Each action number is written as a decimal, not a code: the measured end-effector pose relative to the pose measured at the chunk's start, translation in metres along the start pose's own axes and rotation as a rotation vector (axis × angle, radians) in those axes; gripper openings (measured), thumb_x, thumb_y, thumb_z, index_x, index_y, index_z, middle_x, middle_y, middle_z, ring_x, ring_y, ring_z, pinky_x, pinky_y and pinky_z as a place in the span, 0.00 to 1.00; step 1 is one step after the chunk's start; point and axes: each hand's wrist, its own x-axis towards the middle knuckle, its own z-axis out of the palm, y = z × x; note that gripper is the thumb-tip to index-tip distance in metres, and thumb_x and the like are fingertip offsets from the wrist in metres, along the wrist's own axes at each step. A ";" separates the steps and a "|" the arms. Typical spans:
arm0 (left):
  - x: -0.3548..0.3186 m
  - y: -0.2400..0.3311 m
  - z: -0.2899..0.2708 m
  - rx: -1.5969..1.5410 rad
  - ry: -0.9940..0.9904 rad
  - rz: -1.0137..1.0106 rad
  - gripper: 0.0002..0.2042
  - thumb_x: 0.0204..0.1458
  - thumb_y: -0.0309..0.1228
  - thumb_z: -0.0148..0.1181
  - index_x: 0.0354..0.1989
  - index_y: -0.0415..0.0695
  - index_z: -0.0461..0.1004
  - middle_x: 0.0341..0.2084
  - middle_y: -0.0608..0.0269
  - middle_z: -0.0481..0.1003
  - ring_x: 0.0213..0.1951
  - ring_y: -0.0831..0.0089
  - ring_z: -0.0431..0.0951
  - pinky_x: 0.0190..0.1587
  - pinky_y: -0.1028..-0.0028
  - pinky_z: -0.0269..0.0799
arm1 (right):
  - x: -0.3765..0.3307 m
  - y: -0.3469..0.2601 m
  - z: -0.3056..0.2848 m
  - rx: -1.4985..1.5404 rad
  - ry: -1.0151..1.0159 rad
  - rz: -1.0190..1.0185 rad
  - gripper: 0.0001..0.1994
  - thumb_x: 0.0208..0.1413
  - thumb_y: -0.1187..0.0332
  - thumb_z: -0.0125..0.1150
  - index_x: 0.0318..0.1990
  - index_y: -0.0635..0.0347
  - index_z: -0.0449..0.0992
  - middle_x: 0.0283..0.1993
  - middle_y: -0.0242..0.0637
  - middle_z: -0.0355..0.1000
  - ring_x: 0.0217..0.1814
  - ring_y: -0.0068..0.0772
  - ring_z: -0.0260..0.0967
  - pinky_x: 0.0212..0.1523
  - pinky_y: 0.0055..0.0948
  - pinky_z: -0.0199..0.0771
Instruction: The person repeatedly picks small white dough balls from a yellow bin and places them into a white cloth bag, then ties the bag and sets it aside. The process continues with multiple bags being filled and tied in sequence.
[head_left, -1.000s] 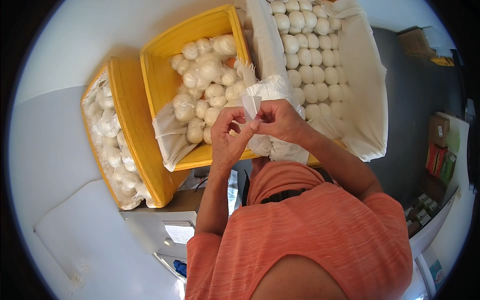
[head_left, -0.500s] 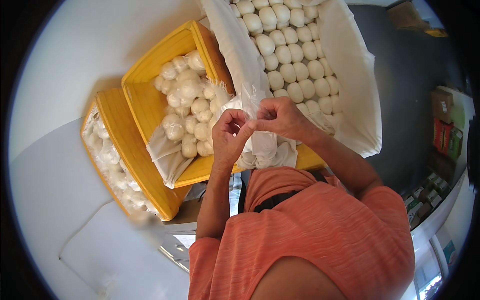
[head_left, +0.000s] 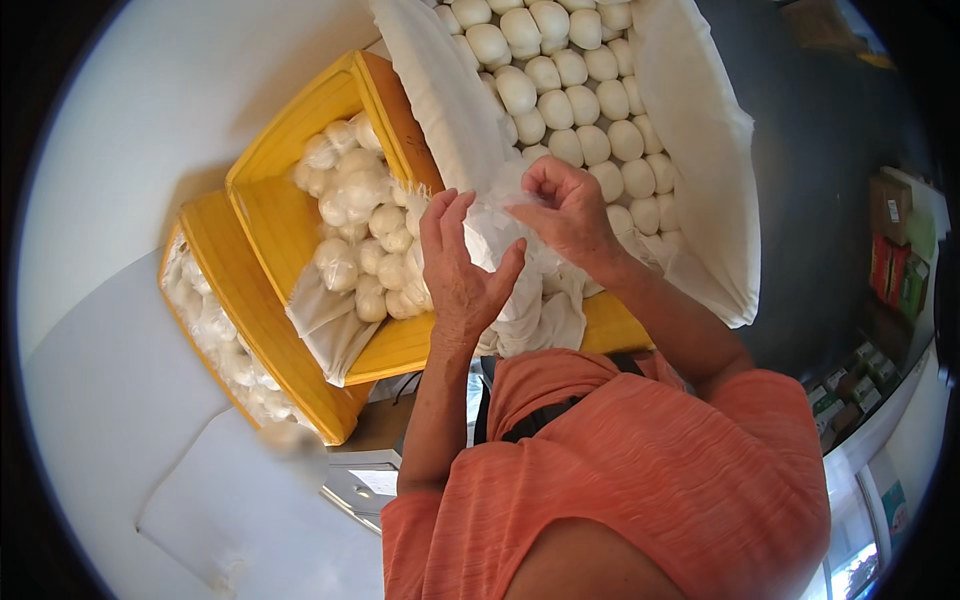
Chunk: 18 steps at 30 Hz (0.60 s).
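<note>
My right hand point(head_left: 572, 217) pinches the edge of a thin clear plastic bag point(head_left: 508, 203) in front of me. Beside it on the left, my left hand point(head_left: 465, 265) holds nothing, its fingers and thumb spread apart. Past my right hand, rows of round white buns point(head_left: 582, 103) lie in a large box lined with white cloth point(head_left: 715, 160). Left of my left hand, several clear bags of buns point(head_left: 362, 200) are heaped in a yellow crate point(head_left: 262, 205). Bunched white cloth point(head_left: 545, 325) lies below my hands.
A second yellow crate point(head_left: 275, 330), filled with bagged white buns point(head_left: 225, 345), stands at the far left. Cardboard boxes and coloured packages point(head_left: 895, 250) sit on a shelf at the right. A pale wall point(head_left: 130, 170) rises behind the crates.
My left hand has let go of the plastic bag and its fingers have spread. My right hand still pinches the bag, which now hangs looser. The whole view has shifted slightly.
</note>
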 end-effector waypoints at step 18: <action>-0.038 -0.085 -0.014 -0.282 0.112 -0.296 0.09 0.46 0.16 0.55 0.36 0.40 0.73 0.32 0.69 0.71 0.30 0.83 0.67 0.34 0.84 0.64 | 0.140 0.105 0.060 -0.490 0.161 -0.299 0.07 0.45 0.74 0.61 0.28 0.63 0.67 0.24 0.36 0.67 0.23 0.32 0.65 0.27 0.28 0.68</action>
